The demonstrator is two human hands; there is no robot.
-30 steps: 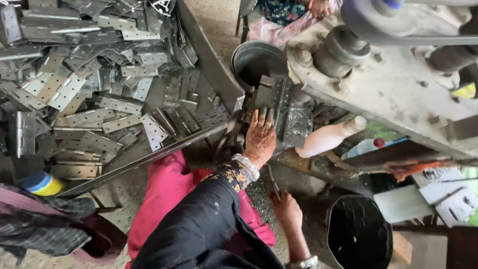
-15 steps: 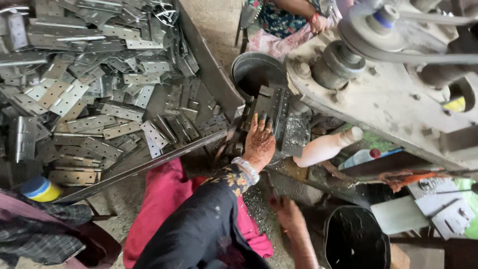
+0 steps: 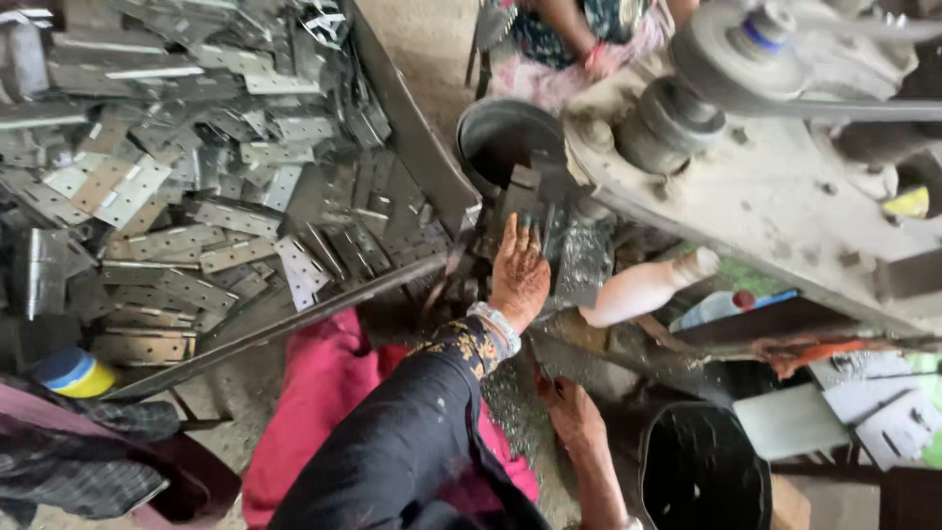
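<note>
Two bare hands at work under a grey metal press machine (image 3: 785, 196). Left hand (image 3: 518, 275), fingers stretched out flat and close together, palm down on the dark steel die block (image 3: 549, 211) at the machine's base, pinching nothing visible. Right hand (image 3: 574, 417) lower down, resting on the shaving-strewn ledge just below; grip half hidden, cannot tell whether curled or loose. Beaded bracelet and black embroidered sleeve (image 3: 422, 442) behind the left wrist. Just left of the block, a slanted dark metal tray (image 3: 412, 147) heaped with flat perforated silver hinge plates (image 3: 196, 196). Beyond the block, a round dark bucket (image 3: 505, 137). Right of the left hand, a pale plastic bottle (image 3: 643, 290) lying tilted. Near the right hand, a black bucket (image 3: 702, 476).
</note>
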